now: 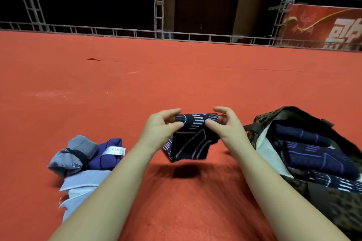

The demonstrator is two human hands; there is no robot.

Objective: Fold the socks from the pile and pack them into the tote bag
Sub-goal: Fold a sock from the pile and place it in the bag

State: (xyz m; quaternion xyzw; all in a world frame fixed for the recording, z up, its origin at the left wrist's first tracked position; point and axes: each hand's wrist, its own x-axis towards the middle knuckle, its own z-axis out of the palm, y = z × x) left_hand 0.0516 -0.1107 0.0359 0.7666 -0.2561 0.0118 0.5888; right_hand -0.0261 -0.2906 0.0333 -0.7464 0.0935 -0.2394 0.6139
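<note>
Red carpeted floor (176,76) carries a pile of grey, purple and pale-blue fabric (86,160) at left, an open patterned tote bag (333,201) at right.

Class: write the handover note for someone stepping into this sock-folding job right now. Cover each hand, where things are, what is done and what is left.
Left hand and right hand each pinch the top edge of a dark patterned sock, held above the red carpet.
Tote bag lies open at right with folded dark socks inside.
Pile at left remains.
Left to do: finish this fold, pack it, then work through the pile.
</note>
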